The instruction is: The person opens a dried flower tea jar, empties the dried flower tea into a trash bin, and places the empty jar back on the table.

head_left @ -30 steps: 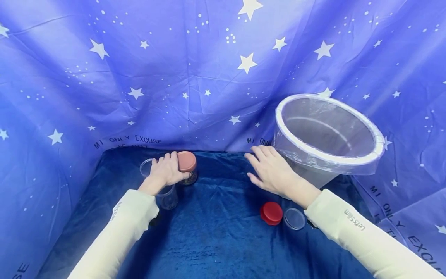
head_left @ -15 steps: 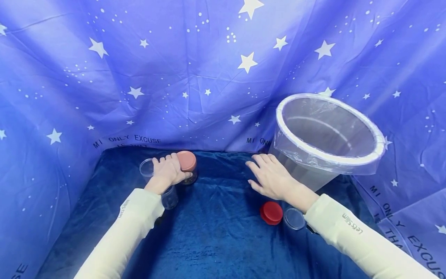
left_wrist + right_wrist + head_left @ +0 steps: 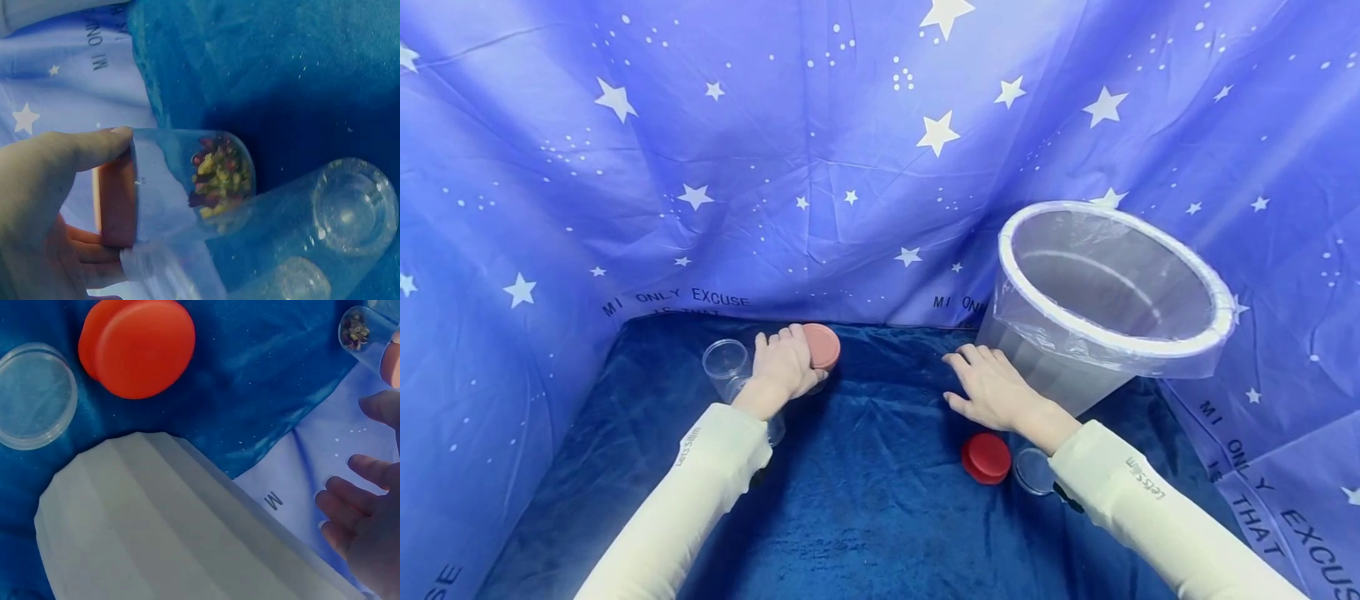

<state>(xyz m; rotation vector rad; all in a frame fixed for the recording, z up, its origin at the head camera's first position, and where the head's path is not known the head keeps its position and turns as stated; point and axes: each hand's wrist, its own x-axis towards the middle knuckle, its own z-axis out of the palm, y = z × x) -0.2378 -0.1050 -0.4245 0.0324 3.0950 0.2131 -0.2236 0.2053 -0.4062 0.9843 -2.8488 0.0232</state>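
Observation:
My left hand (image 3: 781,365) grips a clear jar (image 3: 164,172) by its salmon-pink lid (image 3: 822,346), thumb on one side and fingers on the other. Dried flowers, red and yellow, lie at the jar's bottom in the left wrist view. Close beside it stand clear jars without lids, one of them (image 3: 725,358) to the left of the hand and another (image 3: 353,206) overlapping the held jar in the left wrist view. My right hand (image 3: 992,389) hovers with fingers spread, holding nothing, in front of a bin (image 3: 1060,379) and behind a red lid (image 3: 987,458).
A clear round lid (image 3: 1033,472) lies to the right of the red one, partly under the right sleeve. The bin has a white rim and a clear plastic liner. Dark blue cloth (image 3: 865,517) covers the surface, with a starry curtain (image 3: 850,150) around it.
My left hand has shifted right with the pink-lidded jar, away from the clear jars. The right hand has drawn slightly down and to the right, still spread.

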